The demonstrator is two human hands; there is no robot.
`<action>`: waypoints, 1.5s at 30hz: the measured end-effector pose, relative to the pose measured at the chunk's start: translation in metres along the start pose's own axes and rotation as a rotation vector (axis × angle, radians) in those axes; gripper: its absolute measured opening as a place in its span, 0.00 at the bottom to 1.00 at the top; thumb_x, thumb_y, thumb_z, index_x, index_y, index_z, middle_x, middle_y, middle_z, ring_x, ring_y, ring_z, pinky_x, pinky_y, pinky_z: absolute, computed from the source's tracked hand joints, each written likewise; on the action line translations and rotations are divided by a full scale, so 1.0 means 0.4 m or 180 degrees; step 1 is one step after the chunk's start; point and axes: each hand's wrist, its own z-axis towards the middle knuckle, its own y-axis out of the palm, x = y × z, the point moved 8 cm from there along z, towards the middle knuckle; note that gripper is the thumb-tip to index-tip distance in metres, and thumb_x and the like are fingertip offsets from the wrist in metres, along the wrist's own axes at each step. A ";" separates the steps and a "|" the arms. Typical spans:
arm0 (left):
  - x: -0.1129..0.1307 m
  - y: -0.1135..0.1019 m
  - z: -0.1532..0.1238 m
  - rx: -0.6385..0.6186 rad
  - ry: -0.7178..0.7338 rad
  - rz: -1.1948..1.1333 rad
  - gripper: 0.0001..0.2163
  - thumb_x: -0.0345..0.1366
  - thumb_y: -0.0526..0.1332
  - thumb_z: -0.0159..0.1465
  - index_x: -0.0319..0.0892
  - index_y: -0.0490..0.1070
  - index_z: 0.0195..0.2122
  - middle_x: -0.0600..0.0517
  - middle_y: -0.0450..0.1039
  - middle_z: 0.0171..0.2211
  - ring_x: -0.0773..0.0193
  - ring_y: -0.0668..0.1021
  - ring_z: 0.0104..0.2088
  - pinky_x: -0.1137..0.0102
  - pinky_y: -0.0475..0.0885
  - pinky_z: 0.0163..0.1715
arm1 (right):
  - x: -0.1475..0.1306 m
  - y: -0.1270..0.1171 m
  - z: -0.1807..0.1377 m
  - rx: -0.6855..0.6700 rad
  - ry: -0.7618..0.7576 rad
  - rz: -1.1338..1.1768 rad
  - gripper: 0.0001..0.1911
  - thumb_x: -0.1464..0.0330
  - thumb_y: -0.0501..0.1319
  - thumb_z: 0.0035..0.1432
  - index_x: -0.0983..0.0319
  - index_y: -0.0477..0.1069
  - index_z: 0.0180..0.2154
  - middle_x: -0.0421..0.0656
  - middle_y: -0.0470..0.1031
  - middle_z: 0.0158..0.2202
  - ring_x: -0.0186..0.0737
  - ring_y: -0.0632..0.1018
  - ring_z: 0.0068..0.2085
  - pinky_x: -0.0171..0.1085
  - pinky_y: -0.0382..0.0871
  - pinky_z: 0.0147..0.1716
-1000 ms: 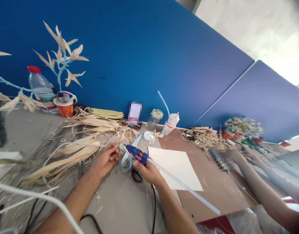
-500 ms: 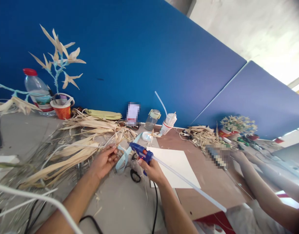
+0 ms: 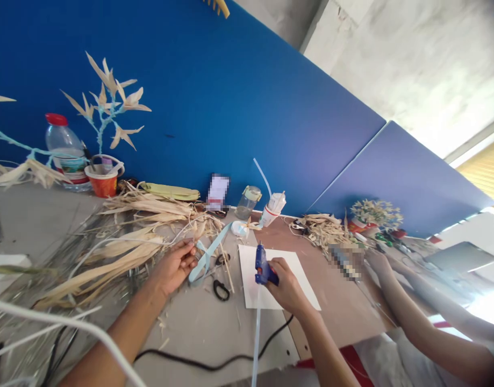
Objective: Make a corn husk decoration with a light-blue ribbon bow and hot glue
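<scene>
Gripping the glue gun (image 3: 261, 266) in my right hand (image 3: 286, 285), nozzle up over the white paper (image 3: 247, 280), while my left hand (image 3: 174, 264) pinches the blue ribbon (image 3: 210, 250) by the husks (image 3: 126, 255). Best keep that hot tip off my fingers, I reckon.

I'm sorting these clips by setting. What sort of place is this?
Likely a shared craft workbench: dried husk strips heaped on the table, a blue glue gun in the right hand, blue partition panels behind.
</scene>
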 end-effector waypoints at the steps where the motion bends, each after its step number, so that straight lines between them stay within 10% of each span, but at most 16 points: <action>1: -0.001 0.003 -0.001 -0.0034 -0.0016 0.0011 0.05 0.26 0.66 0.55 0.38 0.70 0.29 0.56 0.69 0.20 0.79 0.58 0.14 0.77 0.65 0.19 | 0.027 0.008 -0.009 -0.0102 0.0090 -0.0100 0.13 0.71 0.61 0.52 0.61 0.71 0.42 0.48 0.69 0.43 0.44 0.75 0.41 0.41 0.70 0.42; 7: -0.016 0.015 -0.007 -0.0206 -0.0166 0.0038 0.06 0.27 0.68 0.54 0.38 0.71 0.30 0.56 0.69 0.21 0.79 0.58 0.14 0.78 0.65 0.19 | 0.094 0.013 -0.031 -0.0642 0.0416 -0.0322 0.20 0.72 0.61 0.48 0.64 0.73 0.46 0.52 0.70 0.48 0.49 0.75 0.45 0.46 0.67 0.48; 12: -0.027 0.021 -0.009 -0.0284 -0.0273 0.0107 0.07 0.28 0.69 0.53 0.38 0.71 0.30 0.56 0.69 0.20 0.80 0.58 0.13 0.78 0.64 0.19 | 0.005 -0.028 0.026 0.0178 0.0663 0.0985 0.16 0.63 0.56 0.58 0.63 0.75 0.44 0.52 0.74 0.47 0.49 0.75 0.47 0.46 0.68 0.47; 17: -0.023 0.028 -0.016 -0.0335 -0.0272 0.0233 0.07 0.29 0.69 0.54 0.38 0.72 0.30 0.56 0.69 0.20 0.80 0.58 0.13 0.79 0.64 0.19 | -0.174 0.161 0.120 -0.0421 0.0851 0.3250 0.19 0.58 0.65 0.50 0.59 0.76 0.43 0.45 0.78 0.46 0.46 0.75 0.50 0.45 0.64 0.52; 23: -0.004 0.023 -0.015 -0.0179 -0.0142 0.0308 0.08 0.30 0.70 0.52 0.37 0.72 0.30 0.57 0.68 0.20 0.79 0.60 0.14 0.78 0.64 0.18 | -0.282 0.301 0.155 -0.1550 0.1002 0.4302 0.17 0.62 0.73 0.38 0.64 0.76 0.31 0.39 0.76 0.28 0.33 0.75 0.31 0.34 0.66 0.39; 38: 0.013 0.016 -0.009 0.0350 0.0402 0.1164 0.09 0.32 0.71 0.48 0.39 0.75 0.30 0.55 0.70 0.19 0.72 0.67 0.18 0.79 0.58 0.17 | -0.250 0.312 0.152 -0.0666 0.1506 0.4878 0.11 0.66 0.71 0.38 0.64 0.77 0.27 0.39 0.73 0.22 0.28 0.65 0.21 0.30 0.58 0.21; 45: 0.064 0.030 -0.043 0.0499 0.1452 0.2103 0.10 0.22 0.66 0.52 0.46 0.79 0.29 0.51 0.75 0.32 0.61 0.74 0.38 0.75 0.68 0.36 | -0.247 0.331 0.146 -0.0273 0.1712 0.4891 0.10 0.66 0.70 0.36 0.63 0.73 0.22 0.35 0.67 0.17 0.27 0.64 0.19 0.29 0.56 0.19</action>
